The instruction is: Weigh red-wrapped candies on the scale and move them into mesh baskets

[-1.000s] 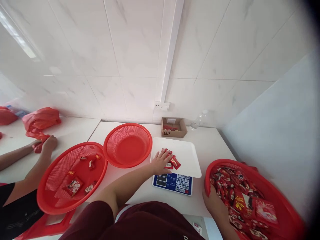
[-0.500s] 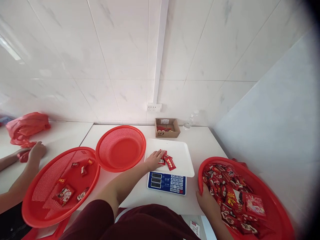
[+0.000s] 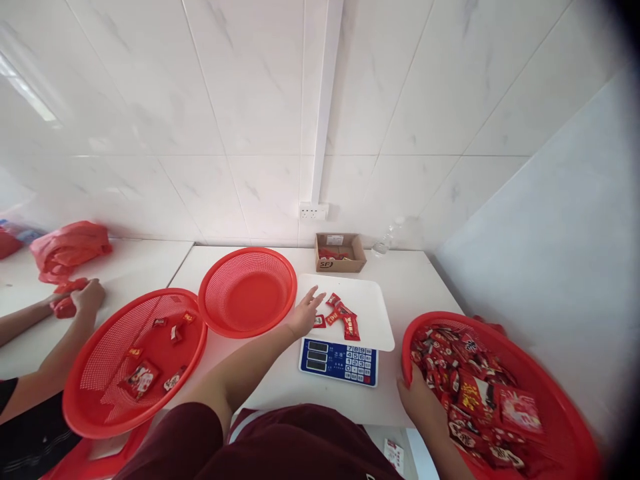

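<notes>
My left hand (image 3: 303,315) hovers at the left edge of the white scale tray (image 3: 373,320), fingers spread and empty, just left of several small red packets (image 3: 343,318) lying on the tray. Below the tray sits the scale's blue keypad and display (image 3: 340,362). My right hand (image 3: 423,401) rests on the near left rim of a large red basket (image 3: 560,413) full of red snack packets (image 3: 475,393); its fingers curl in among the packets and what they grip is hidden.
An empty red mesh basket (image 3: 248,291) stands left of the scale. A bigger red basket (image 3: 100,393) holds a few packets. A small cardboard box (image 3: 340,252) and a clear bottle (image 3: 386,241) sit by the wall. Another person's hands (image 3: 85,298) handle red bags at far left.
My left hand has lifted off the packets on the scale tray and drawn back to the left with fingers spread. The packets now lie spread apart. My right hand stays at the basket rim.
</notes>
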The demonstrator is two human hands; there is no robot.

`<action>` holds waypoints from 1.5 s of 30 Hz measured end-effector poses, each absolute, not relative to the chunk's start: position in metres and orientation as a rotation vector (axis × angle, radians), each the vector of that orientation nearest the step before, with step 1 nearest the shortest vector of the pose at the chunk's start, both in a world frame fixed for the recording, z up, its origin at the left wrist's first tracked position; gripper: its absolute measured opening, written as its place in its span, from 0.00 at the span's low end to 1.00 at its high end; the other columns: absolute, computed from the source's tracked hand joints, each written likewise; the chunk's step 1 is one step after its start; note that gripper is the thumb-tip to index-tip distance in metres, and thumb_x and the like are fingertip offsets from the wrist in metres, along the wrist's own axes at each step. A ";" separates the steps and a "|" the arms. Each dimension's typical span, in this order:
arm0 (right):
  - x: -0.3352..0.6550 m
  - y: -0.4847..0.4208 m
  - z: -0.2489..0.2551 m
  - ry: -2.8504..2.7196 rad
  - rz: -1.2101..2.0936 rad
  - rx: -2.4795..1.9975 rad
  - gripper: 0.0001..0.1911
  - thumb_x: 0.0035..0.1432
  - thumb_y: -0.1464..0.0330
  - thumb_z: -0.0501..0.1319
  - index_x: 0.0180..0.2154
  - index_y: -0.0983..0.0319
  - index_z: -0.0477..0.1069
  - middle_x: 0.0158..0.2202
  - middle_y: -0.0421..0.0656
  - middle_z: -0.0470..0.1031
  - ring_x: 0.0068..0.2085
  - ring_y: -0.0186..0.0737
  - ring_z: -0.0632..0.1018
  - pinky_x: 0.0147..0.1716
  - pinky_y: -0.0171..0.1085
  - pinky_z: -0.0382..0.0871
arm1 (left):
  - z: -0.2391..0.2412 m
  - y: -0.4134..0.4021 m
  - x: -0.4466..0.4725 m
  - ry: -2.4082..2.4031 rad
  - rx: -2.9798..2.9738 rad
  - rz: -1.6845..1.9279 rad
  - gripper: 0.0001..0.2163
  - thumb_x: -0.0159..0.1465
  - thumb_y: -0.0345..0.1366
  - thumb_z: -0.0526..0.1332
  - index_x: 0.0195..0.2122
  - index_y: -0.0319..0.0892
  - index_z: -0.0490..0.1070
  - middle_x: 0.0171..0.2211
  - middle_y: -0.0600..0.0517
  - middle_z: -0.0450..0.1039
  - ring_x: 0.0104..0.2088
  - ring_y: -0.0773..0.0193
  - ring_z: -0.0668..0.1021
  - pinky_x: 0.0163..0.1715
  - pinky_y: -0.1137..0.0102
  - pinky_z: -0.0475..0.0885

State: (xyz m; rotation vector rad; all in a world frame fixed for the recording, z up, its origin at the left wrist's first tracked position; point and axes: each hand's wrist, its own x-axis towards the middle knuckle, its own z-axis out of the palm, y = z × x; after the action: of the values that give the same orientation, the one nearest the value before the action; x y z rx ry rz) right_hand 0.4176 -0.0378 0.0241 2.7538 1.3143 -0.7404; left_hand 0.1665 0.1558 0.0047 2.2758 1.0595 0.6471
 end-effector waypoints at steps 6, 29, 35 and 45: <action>0.420 -0.039 0.019 1.328 -0.729 2.759 0.33 0.61 0.62 0.39 0.64 0.69 0.46 0.55 0.59 0.68 0.50 0.53 0.75 0.50 0.49 0.66 | 0.031 0.170 0.131 1.434 2.345 0.856 0.22 0.64 0.25 0.48 0.58 0.45 0.61 0.59 0.44 0.61 0.59 0.56 0.66 0.54 0.56 0.67; 0.418 -0.040 0.022 1.326 -0.725 2.779 0.33 0.61 0.60 0.38 0.65 0.67 0.44 0.57 0.60 0.65 0.53 0.56 0.72 0.50 0.51 0.65 | 0.035 0.117 0.140 1.150 2.000 0.403 0.19 0.57 0.29 0.59 0.50 0.48 0.69 0.48 0.47 0.70 0.49 0.53 0.71 0.56 0.57 0.60; 0.416 -0.039 0.026 1.290 -0.730 2.748 0.33 0.61 0.60 0.37 0.65 0.67 0.44 0.55 0.59 0.68 0.50 0.56 0.75 0.48 0.51 0.66 | 0.040 0.119 0.125 1.288 1.451 0.664 0.16 0.63 0.39 0.54 0.52 0.45 0.64 0.41 0.48 0.71 0.41 0.60 0.75 0.44 0.64 0.70; 0.417 -0.039 0.024 1.326 -0.686 2.722 0.33 0.60 0.60 0.37 0.63 0.69 0.50 0.50 0.60 0.72 0.45 0.56 0.77 0.45 0.51 0.68 | 0.066 0.113 0.093 1.097 0.871 0.778 0.16 0.57 0.44 0.64 0.42 0.41 0.69 0.31 0.50 0.72 0.30 0.67 0.75 0.36 0.67 0.72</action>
State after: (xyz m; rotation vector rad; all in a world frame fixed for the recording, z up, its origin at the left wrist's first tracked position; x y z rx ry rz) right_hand 0.4169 -0.0394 0.0244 2.7216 1.3259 -0.6865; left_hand 0.0929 0.1127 0.0665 0.8713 1.0971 0.7783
